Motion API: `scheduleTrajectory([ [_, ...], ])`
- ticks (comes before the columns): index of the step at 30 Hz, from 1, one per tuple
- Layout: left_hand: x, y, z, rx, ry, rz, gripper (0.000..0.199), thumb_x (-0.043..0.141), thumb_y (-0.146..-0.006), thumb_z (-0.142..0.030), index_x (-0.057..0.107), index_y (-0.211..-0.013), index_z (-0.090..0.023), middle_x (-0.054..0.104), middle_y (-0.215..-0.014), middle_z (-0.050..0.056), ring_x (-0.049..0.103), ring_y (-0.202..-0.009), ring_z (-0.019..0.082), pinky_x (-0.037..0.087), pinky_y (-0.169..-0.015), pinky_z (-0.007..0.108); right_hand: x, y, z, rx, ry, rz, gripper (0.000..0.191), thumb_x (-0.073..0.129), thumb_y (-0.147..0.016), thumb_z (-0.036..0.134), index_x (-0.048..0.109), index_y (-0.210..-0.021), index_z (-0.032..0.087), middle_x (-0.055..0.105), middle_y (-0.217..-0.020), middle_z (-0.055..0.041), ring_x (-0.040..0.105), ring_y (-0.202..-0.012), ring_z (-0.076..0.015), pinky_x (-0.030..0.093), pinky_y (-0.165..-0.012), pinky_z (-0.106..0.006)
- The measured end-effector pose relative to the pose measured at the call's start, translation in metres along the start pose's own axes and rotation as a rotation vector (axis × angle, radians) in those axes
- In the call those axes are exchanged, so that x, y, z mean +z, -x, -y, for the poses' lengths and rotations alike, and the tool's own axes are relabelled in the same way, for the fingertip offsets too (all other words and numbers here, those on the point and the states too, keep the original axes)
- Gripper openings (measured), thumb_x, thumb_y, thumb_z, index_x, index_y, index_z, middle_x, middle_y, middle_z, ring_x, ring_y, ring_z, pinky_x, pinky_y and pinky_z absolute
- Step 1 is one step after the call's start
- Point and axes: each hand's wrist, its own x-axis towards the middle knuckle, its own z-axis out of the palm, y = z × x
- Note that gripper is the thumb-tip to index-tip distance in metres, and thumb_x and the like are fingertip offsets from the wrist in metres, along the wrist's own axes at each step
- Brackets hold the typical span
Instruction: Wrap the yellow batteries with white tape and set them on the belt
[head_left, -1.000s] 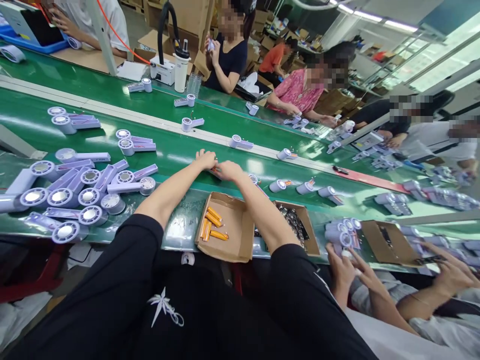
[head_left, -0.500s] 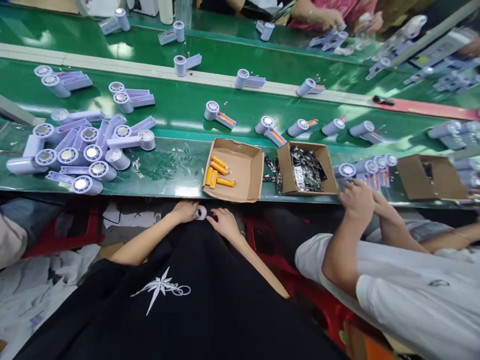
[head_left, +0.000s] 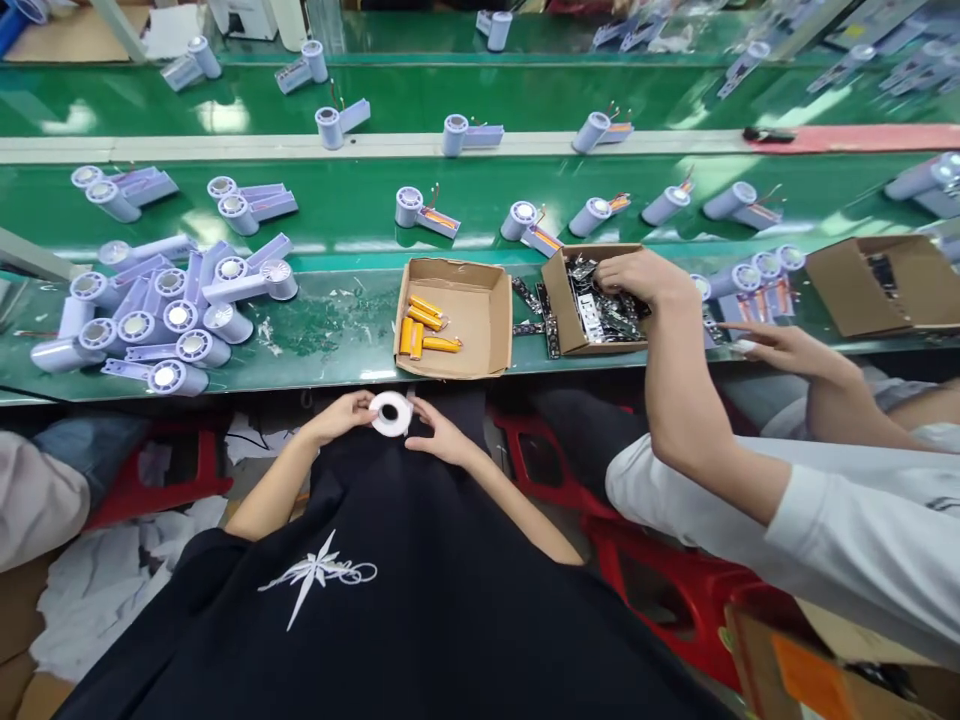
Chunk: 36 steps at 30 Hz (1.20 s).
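Note:
A white roll [head_left: 392,428] with a dark round hole is held just below the bench's front edge, its flat face turned up. My left hand [head_left: 343,416] pinches the roll's left rim between thumb and fingers. On the other side, my right hand [head_left: 442,434] is at the roll's right edge, its index finger and thumb curved near the rim; whether it grips a loose end there is too small to tell. Above the hands on the bench stands an open cardboard box [head_left: 487,320] with several orange battery cells [head_left: 424,312] inside.
Several lilac fan housings [head_left: 180,316] are piled on the bench at left, and more lie on the green belt [head_left: 337,225]. A co-worker's hand [head_left: 634,275] reaches into a box of black parts [head_left: 600,347] at right. Red stools [head_left: 536,470] stand below.
The roll has turned flat side up and shows larger between my hands. The co-worker's arm at right has moved left into the box of black parts. The whole view has tilted slightly.

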Motion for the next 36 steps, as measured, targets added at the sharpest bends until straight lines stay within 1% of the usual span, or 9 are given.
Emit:
scheduleTrajectory([
  [4, 0.022, 0.024, -0.006, 0.074, 0.252, -0.047, 0.059, 0.102, -0.068, -0.057, 0.072, -0.1, -0.018, 0.078, -0.096, 0.004, 0.072, -0.087, 0.017, 0.055, -0.081, 0.026, -0.003, 0.006, 0.033, -0.01, 0.039, 0.13, 0.048, 0.089, -0.082, 0.057, 0.082, -0.112, 0.019, 0.085, -0.11, -0.0079, 0.078, -0.107, -0.0286, 0.058, -0.105, -0.042],
  [8, 0.026, 0.033, -0.026, 0.179, 0.486, -0.122, 0.064, 0.105, -0.066, -0.056, 0.067, -0.104, -0.02, 0.075, -0.087, 0.001, 0.071, -0.078, 0.015, 0.054, -0.075, 0.024, -0.019, 0.022, 0.067, -0.172, 0.149, 0.071, 0.044, 0.091, -0.082, 0.061, 0.084, -0.092, 0.02, 0.082, -0.086, -0.0039, 0.076, -0.083, -0.0222, 0.057, -0.085, -0.033],
  [14, 0.01, 0.025, -0.068, 0.317, 0.695, -0.296, 0.062, 0.107, -0.06, -0.046, 0.071, -0.106, -0.022, 0.062, -0.075, -0.003, 0.069, -0.079, 0.017, 0.059, -0.077, 0.03, -0.043, 0.029, 0.099, -0.401, 0.462, -0.069, 0.048, 0.053, -0.113, 0.052, 0.084, -0.09, 0.024, 0.082, -0.084, -0.0075, 0.075, -0.081, -0.0215, 0.056, -0.082, -0.033],
  [18, -0.001, 0.03, -0.081, 0.37, 0.731, -0.363, 0.064, 0.107, -0.055, -0.047, 0.078, -0.106, -0.023, 0.061, -0.075, -0.002, 0.066, -0.077, 0.017, 0.061, -0.08, 0.034, -0.041, 0.022, 0.102, -0.419, 0.559, 0.088, 0.047, 0.054, -0.113, 0.052, 0.085, -0.09, 0.024, 0.082, -0.084, -0.0075, 0.076, -0.081, -0.0217, 0.056, -0.083, -0.033],
  [21, -0.015, 0.038, -0.085, 0.453, 0.74, -0.464, 0.053, 0.105, -0.061, -0.057, 0.08, -0.094, -0.025, 0.061, -0.069, -0.004, 0.064, -0.07, 0.014, 0.062, -0.079, 0.031, -0.04, 0.015, 0.108, -0.316, 0.663, 0.22, 0.039, 0.059, -0.112, 0.044, 0.087, -0.093, 0.024, 0.085, -0.09, -0.0069, 0.077, -0.082, -0.0211, 0.053, -0.078, -0.031],
  [25, -0.031, 0.04, -0.096, 0.593, 0.834, -0.567, 0.041, 0.102, -0.069, -0.059, 0.077, -0.077, -0.028, 0.06, -0.063, -0.007, 0.061, -0.063, 0.009, 0.061, -0.071, 0.023, -0.066, 0.001, 0.141, -0.194, 0.733, 0.438, 0.024, 0.071, -0.106, 0.045, 0.088, -0.105, 0.027, 0.084, -0.086, -0.0012, 0.074, -0.072, -0.0169, 0.049, -0.068, -0.027],
  [30, -0.01, 0.024, -0.12, 0.536, 0.631, -0.425, 0.048, 0.104, -0.064, -0.058, 0.084, -0.088, -0.022, 0.066, -0.064, -0.002, 0.062, -0.06, 0.012, 0.059, -0.064, 0.026, -0.1, -0.048, 0.183, -0.069, 1.148, 0.04, 0.03, 0.069, -0.106, 0.04, 0.081, -0.126, 0.021, 0.081, -0.127, -0.0142, 0.076, -0.115, -0.0291, 0.056, -0.092, -0.033],
  [33, 0.013, 0.012, -0.129, 0.409, 0.507, -0.296, 0.054, 0.104, -0.063, -0.061, 0.086, -0.089, -0.018, 0.072, -0.068, 0.003, 0.066, -0.063, 0.016, 0.058, -0.063, 0.029, -0.101, -0.075, 0.191, 0.115, 1.384, 0.125, 0.038, 0.076, -0.101, 0.041, 0.08, -0.129, 0.016, 0.076, -0.137, -0.0217, 0.075, -0.12, -0.0375, 0.057, -0.091, -0.038],
  [36, 0.026, 0.006, -0.133, 0.359, 0.464, -0.245, 0.052, 0.098, -0.071, -0.064, 0.082, -0.079, -0.016, 0.07, -0.066, 0.004, 0.064, -0.062, 0.015, 0.054, -0.061, 0.026, -0.102, -0.074, 0.198, 0.047, 1.368, 0.065, 0.032, 0.062, -0.108, 0.038, 0.083, -0.117, 0.015, 0.082, -0.121, -0.0186, 0.078, -0.108, -0.033, 0.055, -0.088, -0.037],
])
